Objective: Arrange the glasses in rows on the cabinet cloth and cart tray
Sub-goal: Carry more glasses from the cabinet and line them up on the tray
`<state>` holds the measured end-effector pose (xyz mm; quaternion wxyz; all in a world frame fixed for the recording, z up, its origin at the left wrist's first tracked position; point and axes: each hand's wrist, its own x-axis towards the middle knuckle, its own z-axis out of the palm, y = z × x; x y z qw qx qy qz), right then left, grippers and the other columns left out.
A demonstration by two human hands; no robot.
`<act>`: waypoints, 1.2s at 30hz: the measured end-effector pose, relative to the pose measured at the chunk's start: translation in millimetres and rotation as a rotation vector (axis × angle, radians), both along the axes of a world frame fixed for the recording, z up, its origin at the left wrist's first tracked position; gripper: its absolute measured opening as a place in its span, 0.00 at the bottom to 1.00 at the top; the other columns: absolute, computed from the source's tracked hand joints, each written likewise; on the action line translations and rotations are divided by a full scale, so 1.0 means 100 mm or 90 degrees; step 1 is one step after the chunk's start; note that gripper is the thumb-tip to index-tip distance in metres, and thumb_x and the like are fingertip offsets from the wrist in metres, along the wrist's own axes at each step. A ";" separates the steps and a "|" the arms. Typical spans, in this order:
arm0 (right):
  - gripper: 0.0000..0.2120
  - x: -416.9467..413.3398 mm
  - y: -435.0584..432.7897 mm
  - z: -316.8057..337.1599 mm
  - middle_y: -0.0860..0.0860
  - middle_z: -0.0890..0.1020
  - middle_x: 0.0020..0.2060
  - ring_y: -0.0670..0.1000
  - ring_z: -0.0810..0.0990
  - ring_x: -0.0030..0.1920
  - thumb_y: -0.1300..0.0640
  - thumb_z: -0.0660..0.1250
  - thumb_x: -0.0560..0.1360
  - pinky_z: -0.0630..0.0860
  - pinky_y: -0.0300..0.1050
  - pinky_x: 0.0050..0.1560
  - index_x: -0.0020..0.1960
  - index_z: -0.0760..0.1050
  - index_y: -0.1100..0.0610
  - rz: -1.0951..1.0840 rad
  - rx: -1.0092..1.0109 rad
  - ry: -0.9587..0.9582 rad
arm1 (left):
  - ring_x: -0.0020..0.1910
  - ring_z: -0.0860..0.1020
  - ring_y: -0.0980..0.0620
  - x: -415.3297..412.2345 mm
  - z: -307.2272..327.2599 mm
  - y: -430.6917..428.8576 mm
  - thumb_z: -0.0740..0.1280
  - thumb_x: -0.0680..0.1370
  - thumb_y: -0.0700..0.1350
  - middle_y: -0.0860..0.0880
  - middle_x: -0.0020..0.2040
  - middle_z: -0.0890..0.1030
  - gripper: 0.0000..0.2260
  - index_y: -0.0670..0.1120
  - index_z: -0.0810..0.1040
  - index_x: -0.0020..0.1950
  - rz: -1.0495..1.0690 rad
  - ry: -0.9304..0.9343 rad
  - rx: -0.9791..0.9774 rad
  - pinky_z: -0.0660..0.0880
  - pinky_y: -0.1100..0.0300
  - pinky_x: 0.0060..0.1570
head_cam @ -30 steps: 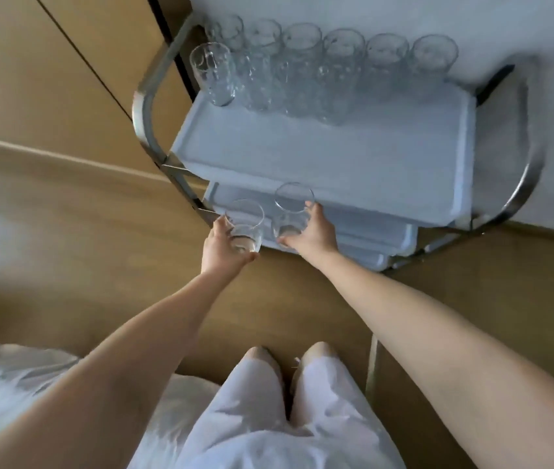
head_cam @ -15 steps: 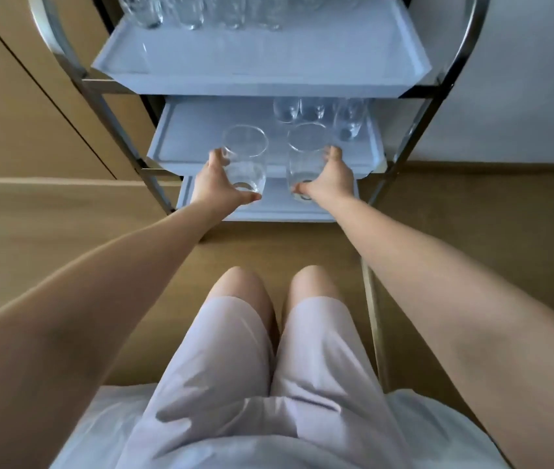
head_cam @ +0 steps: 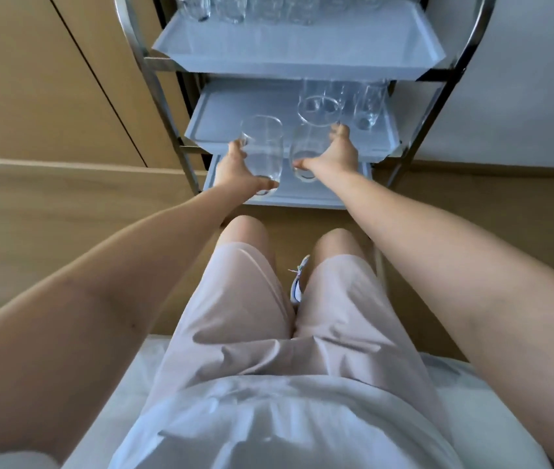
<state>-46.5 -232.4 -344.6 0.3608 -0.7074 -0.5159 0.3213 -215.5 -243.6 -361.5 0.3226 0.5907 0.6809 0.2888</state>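
Hands outstretched, each gripping a glass

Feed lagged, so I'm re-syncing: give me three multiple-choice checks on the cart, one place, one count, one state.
1. The glasses on the middle tray stand at its: A back right; B front left; C front centre.
2. How many glasses is the person holding? A none; B one; C two.
3. The held glasses are: A upside down; B rim up; C lying flat.
Answers: 1 A, they cluster beyond the right hand; 2 C, left hand and right hand each grip one; 3 B, both rims face up.
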 end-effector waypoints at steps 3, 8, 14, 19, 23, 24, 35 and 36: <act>0.45 -0.08 0.21 -0.06 0.52 0.68 0.71 0.52 0.68 0.69 0.54 0.80 0.63 0.66 0.39 0.64 0.72 0.58 0.55 0.010 -0.011 -0.007 | 0.66 0.71 0.49 -0.09 -0.02 0.23 0.79 0.65 0.50 0.49 0.68 0.71 0.42 0.48 0.60 0.72 0.008 0.005 -0.008 0.67 0.61 0.57; 0.44 -0.08 0.78 -0.52 0.53 0.73 0.65 0.54 0.72 0.64 0.56 0.79 0.64 0.68 0.37 0.56 0.72 0.58 0.54 0.015 -0.047 -0.001 | 0.66 0.71 0.49 -0.21 -0.42 0.84 0.80 0.63 0.50 0.51 0.69 0.71 0.43 0.48 0.60 0.72 0.020 0.041 -0.041 0.69 0.57 0.58; 0.44 -0.07 1.52 -0.94 0.51 0.74 0.65 0.49 0.75 0.58 0.54 0.80 0.63 0.66 0.32 0.52 0.72 0.59 0.53 0.008 -0.061 -0.007 | 0.66 0.71 0.50 -0.12 -0.86 1.60 0.80 0.65 0.48 0.51 0.70 0.70 0.42 0.47 0.61 0.72 0.048 0.026 -0.052 0.67 0.62 0.58; 0.45 -0.11 2.28 -1.13 0.50 0.73 0.66 0.49 0.73 0.65 0.50 0.79 0.64 0.63 0.29 0.54 0.73 0.58 0.53 -0.025 -0.019 -0.006 | 0.66 0.71 0.51 0.05 -1.04 2.32 0.80 0.64 0.50 0.52 0.68 0.71 0.41 0.46 0.62 0.70 0.042 0.014 0.020 0.67 0.62 0.58; 0.46 -0.11 2.71 -1.33 0.49 0.74 0.65 0.49 0.73 0.65 0.49 0.78 0.64 0.66 0.34 0.59 0.74 0.57 0.54 -0.020 -0.017 -0.033 | 0.67 0.70 0.50 0.05 -1.24 2.74 0.80 0.64 0.49 0.52 0.69 0.71 0.41 0.47 0.61 0.70 0.035 0.026 0.033 0.68 0.60 0.59; 0.46 -0.10 2.79 -1.39 0.50 0.74 0.65 0.49 0.72 0.65 0.49 0.78 0.64 0.66 0.35 0.60 0.74 0.56 0.55 -0.018 -0.019 -0.042 | 0.66 0.70 0.50 0.04 -1.27 2.83 0.79 0.64 0.50 0.52 0.69 0.71 0.41 0.46 0.61 0.70 0.034 0.032 0.034 0.68 0.61 0.58; 0.43 0.21 3.41 -1.99 0.49 0.72 0.66 0.47 0.72 0.64 0.48 0.78 0.65 0.66 0.33 0.62 0.72 0.60 0.56 -0.045 0.011 -0.043 | 0.64 0.72 0.48 0.05 -1.68 3.61 0.80 0.64 0.50 0.50 0.65 0.73 0.41 0.46 0.61 0.70 0.040 0.029 0.036 0.68 0.61 0.57; 0.42 0.20 3.45 -2.02 0.48 0.71 0.66 0.47 0.72 0.64 0.49 0.78 0.66 0.65 0.31 0.60 0.72 0.60 0.56 -0.033 0.015 -0.047 | 0.64 0.71 0.49 0.05 -1.71 3.65 0.80 0.64 0.50 0.50 0.66 0.73 0.41 0.47 0.61 0.71 0.047 0.017 0.039 0.68 0.62 0.57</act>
